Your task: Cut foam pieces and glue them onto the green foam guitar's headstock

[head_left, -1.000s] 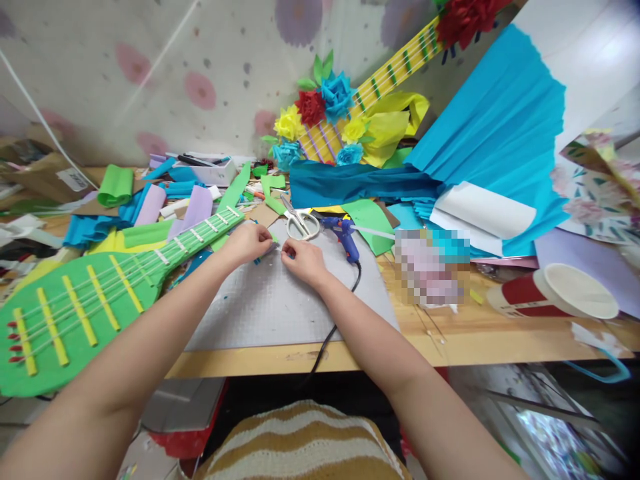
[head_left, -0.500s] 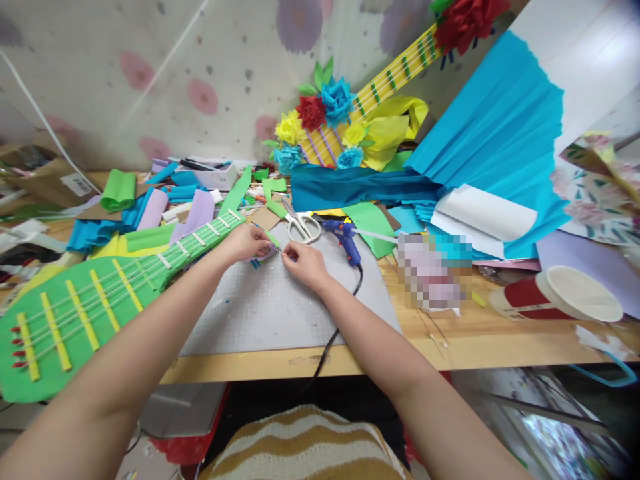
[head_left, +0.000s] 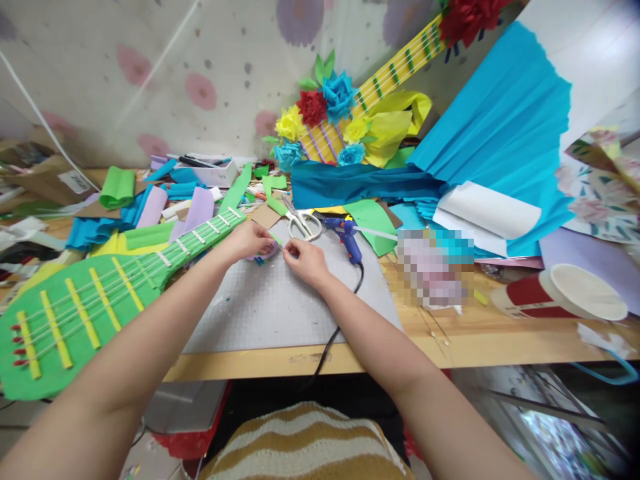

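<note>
Over the grey cutting mat, my left hand is closed in a pinch on a thin green strip. My right hand is closed too, its thumb and fingertips pinched at the strip's right end. The strip's full shape is too small to make out. Under my left fingers lie a purple piece and small blue scraps, partly hidden. White-handled scissors rest just beyond my right hand. A blue glue gun lies to its right, apart from my fingers.
A green paper guitar lies on the left, partly behind my left forearm. A yellow guitar with paper flowers leans at the back. Blue crepe paper and a paper cup are on the right. The glue gun's cord crosses the mat.
My hands stay pinched close together, with only a slight shift of the fingers. The green strip between them shows a little more clearly. The camera view has moved slightly.
</note>
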The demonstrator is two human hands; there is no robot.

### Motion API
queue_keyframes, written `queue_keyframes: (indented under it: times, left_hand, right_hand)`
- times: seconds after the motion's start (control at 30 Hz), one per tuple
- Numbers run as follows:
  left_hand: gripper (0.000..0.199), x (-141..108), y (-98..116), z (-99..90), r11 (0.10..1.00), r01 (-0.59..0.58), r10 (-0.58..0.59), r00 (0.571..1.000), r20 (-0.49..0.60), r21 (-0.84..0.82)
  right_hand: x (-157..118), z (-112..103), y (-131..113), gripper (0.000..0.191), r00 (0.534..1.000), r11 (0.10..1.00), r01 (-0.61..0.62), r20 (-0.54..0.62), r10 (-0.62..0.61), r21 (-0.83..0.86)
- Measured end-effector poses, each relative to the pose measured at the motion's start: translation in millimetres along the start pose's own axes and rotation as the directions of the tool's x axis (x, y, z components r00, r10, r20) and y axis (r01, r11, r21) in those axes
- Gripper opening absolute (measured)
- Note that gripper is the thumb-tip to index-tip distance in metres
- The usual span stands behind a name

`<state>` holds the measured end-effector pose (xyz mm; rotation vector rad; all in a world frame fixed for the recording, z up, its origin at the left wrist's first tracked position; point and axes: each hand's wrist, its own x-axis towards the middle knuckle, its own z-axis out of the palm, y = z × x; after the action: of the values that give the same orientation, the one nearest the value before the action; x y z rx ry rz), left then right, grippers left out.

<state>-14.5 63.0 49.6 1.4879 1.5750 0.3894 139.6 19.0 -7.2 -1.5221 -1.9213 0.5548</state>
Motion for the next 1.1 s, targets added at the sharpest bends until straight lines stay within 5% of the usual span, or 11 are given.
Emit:
queue_keyframes:
  times: [0.33, 0.83, 1.1]
  left_hand:
    - [0.011, -2.0, 1.4, 3.0, 0.987, 0.035, -0.032, 0.999, 0.017, -0.16]
    - [0.011, -6.1, 3.7, 4.6, 0.996, 0.044, -0.044, 0.999, 0.006, -0.077]
    - [0.013, -1.1, -6.3, 8.4, 0.955, -0.107, 0.141, 0.984, -0.105, 0.278]
  right_hand:
    - [1.0, 0.9, 2.0, 0.015, 0.999, 0.999, -0.034, 0.023, 0.034, -0.009]
    - [1.0, 3.5, 1.3, 0.016, 0.998, 0.998, -0.061, 0.007, 0.061, -0.028]
    - [-1.4, 0.7, -7.0, 0.014, 0.997, 0.992, -0.066, 0.041, 0.071, -0.109]
